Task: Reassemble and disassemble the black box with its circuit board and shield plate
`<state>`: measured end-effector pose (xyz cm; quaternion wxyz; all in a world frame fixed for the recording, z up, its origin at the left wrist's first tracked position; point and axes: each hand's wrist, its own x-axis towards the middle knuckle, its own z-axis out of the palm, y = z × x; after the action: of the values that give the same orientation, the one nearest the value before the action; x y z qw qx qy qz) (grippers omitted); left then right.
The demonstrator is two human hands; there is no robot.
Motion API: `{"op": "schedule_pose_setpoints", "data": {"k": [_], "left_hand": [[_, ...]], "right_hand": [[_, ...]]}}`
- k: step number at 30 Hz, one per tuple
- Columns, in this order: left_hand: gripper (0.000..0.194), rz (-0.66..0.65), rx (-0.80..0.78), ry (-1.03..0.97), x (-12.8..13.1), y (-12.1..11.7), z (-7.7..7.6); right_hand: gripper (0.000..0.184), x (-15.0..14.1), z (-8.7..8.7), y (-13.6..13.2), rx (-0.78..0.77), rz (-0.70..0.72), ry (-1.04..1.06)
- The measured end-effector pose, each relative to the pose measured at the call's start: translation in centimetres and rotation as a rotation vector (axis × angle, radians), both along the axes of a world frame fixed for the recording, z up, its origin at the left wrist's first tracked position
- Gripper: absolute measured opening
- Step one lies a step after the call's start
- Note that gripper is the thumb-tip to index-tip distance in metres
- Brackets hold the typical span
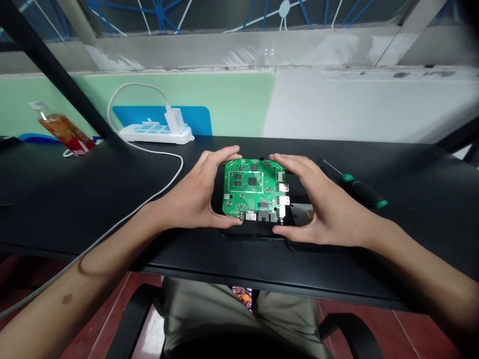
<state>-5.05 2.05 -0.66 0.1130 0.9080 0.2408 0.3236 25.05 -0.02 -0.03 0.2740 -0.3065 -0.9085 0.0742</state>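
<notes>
A green circuit board with chips and metal ports sits in the middle of the black desk, over a black casing. My left hand grips the board's left edge, thumb at the near corner and fingers curled over the far corner. My right hand grips the right edge the same way, thumb near the ports. A second black casing part lies under my right hand, partly hidden.
A green-handled screwdriver lies to the right of my right hand. A white power strip with a plugged charger stands at the back left, its white cable crossing the black desk. An orange drink pouch lies far left.
</notes>
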Motion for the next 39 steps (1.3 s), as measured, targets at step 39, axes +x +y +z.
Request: {"op": "schedule_pose_setpoints", "data": {"k": [39], "left_hand": [[0.107, -0.249, -0.207, -0.315, 3.1, 0.1, 1.7]], "right_hand": [[0.136, -2.9, -1.0, 0.6, -0.001, 0.051, 0.182]]}}
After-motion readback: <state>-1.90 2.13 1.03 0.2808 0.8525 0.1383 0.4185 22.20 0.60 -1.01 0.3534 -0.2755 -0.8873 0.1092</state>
